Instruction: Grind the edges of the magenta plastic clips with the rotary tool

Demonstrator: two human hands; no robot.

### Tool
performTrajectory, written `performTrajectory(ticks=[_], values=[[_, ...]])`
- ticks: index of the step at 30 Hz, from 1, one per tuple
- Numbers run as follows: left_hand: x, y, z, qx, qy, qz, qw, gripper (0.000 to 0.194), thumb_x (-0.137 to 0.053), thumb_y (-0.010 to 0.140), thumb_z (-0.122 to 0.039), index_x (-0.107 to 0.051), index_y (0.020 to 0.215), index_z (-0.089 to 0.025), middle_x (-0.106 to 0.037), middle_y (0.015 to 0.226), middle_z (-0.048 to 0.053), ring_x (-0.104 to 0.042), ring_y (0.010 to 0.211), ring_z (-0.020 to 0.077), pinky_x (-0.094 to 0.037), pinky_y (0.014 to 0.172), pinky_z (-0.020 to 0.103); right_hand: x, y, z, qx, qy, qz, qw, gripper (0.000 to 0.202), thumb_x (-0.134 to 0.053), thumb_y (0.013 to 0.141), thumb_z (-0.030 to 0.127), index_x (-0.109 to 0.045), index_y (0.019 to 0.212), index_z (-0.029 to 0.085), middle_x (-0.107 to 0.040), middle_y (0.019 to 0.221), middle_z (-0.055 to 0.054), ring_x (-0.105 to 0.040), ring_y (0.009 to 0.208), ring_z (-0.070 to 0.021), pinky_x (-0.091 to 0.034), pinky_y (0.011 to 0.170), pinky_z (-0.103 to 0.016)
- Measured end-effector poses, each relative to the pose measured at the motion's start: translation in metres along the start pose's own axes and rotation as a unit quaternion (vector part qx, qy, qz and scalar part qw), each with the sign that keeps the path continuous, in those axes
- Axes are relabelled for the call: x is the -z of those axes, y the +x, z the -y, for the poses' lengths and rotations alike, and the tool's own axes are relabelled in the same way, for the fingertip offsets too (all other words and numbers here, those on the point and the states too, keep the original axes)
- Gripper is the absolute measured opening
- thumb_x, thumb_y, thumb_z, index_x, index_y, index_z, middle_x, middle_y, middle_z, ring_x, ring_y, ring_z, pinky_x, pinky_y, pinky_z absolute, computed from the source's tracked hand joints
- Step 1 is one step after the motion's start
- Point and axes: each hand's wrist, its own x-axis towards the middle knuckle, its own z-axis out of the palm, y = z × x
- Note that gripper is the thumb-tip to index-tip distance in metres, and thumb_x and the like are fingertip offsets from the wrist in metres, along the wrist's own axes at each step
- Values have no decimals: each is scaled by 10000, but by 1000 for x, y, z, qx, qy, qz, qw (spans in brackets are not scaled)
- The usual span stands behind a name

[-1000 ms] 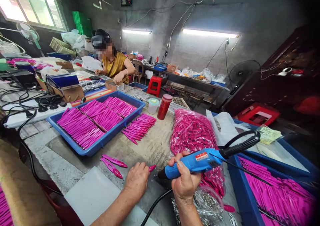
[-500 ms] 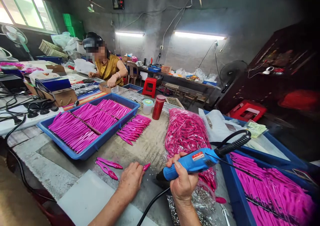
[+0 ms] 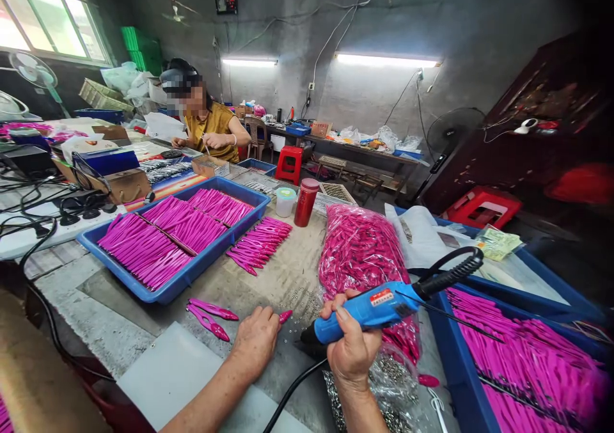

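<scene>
My right hand (image 3: 354, 346) is wrapped around a blue electric screwdriver (image 3: 367, 310), held tilted with its dark nose low over the bench and its cable end up to the right. Against the bench, my left hand (image 3: 256, 342) is closed on a pink tweezer-like piece (image 3: 286, 316); only its glossy tip shows past the fingers. Left of that hand lies an open pair of pink tweezer-like arms (image 3: 213, 318). Tiny metal rings (image 3: 303, 305) are scattered between the hands. The screwdriver's working tip is hidden.
A blue tray (image 3: 167, 292) of pink pieces stands left, with a row of finished-looking ones (image 3: 259, 244) beside it. Right are a bag of pink parts (image 3: 362, 247), a bag of small metal parts (image 3: 396, 382) and another blue tray (image 3: 444, 356). A co-worker (image 3: 211, 126) sits across.
The view has shifted slightly. My two hands keep nearly the same position, still holding the pink piece and the screwdriver. The co-worker's hand has risen from the box.
</scene>
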Motion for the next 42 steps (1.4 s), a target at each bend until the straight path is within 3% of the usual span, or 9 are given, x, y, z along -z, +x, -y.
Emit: performTrajectory(ticks=[12, 23, 30, 37, 42], values=[[-16, -1, 9, -25, -30, -89, 995, 213, -440, 863, -210, -606, 730, -199, -616, 769, 27, -582, 752, 174, -444, 627, 262, -3, 2, -2, 6, 11, 5, 1000, 304, -660, 650, 285, -495, 884, 184, -560, 655, 29, -541, 495, -142, -437, 518, -297], [-21, 3, 21, -30, -133, -168, 976, 383, -303, 910, -312, -637, 759, -200, -604, 696, 31, -587, 681, 157, -454, 603, 252, 5, 3, -1, 2, 6, -7, 1000, 303, -661, 653, 303, -487, 867, 177, -559, 666, 22, -538, 490, -146, -436, 512, -306], [-22, 2, 20, -31, -175, -184, 967, 425, -286, 905, -361, -642, 738, -201, -601, 685, 43, -585, 683, 168, -472, 639, 270, 2, 5, -4, 11, 9, 2, 1000, 308, -673, 654, 303, -506, 873, 166, -577, 667, 15, -542, 490, -145, -435, 504, -296], [0, 4, 27, 30, -385, -104, 917, 353, -413, 798, -450, -630, 703, -187, -603, 661, 24, -559, 641, 167, -433, 602, 261, -2, 7, -2, 12, 22, -2, 1000, 324, -672, 655, 294, -497, 903, 180, -575, 660, 24, -536, 476, -139, -432, 486, -283], [18, 3, 29, 86, -537, 22, 839, 471, -535, 639, -620, -608, 668, -156, -476, 529, -34, -419, 540, 118, -325, 528, 225, -5, 7, -1, 7, 32, -8, 999, 296, -665, 648, 292, -510, 873, 179, -575, 644, 22, -533, 464, -136, -426, 464, -276]])
